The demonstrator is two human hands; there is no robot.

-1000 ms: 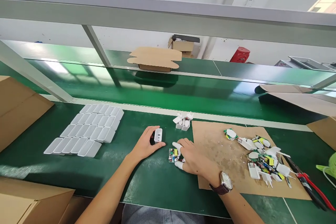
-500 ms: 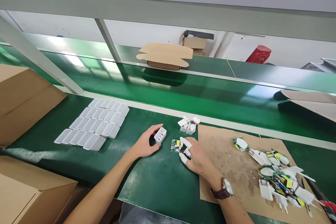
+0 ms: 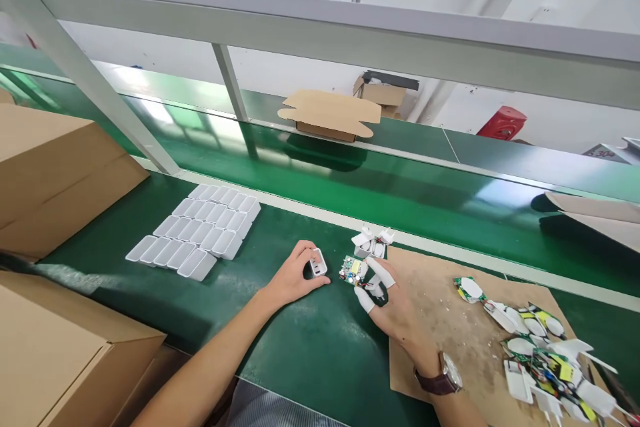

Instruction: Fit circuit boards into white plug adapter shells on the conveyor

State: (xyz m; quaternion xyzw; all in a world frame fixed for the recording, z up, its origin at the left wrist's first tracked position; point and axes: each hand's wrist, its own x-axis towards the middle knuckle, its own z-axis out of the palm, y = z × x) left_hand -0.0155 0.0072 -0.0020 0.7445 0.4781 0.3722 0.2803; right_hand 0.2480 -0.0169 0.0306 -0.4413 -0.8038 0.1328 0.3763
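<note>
My left hand [image 3: 294, 275] is curled round a small white charger shell [image 3: 317, 263] that stands on the green bench. My right hand [image 3: 389, 297], with white finger cots on two fingertips and a watch at the wrist, pinches a small green circuit board [image 3: 351, 269] just right of the shell. The board is close to the shell, with a narrow gap between them.
Rows of white shells [image 3: 198, 232] lie to the left. Broken shell pieces [image 3: 373, 242] sit behind my right hand. A cardboard sheet [image 3: 460, 333] carries a pile of boards and plug parts [image 3: 543, 357]. Cardboard boxes [image 3: 60, 160] stand at the left; a conveyor belt [image 3: 400, 187] runs behind.
My right hand has lifted the circuit board off the bench and brought it up beside the shell. The left hand keeps hold of the shell. The view has swung left.
</note>
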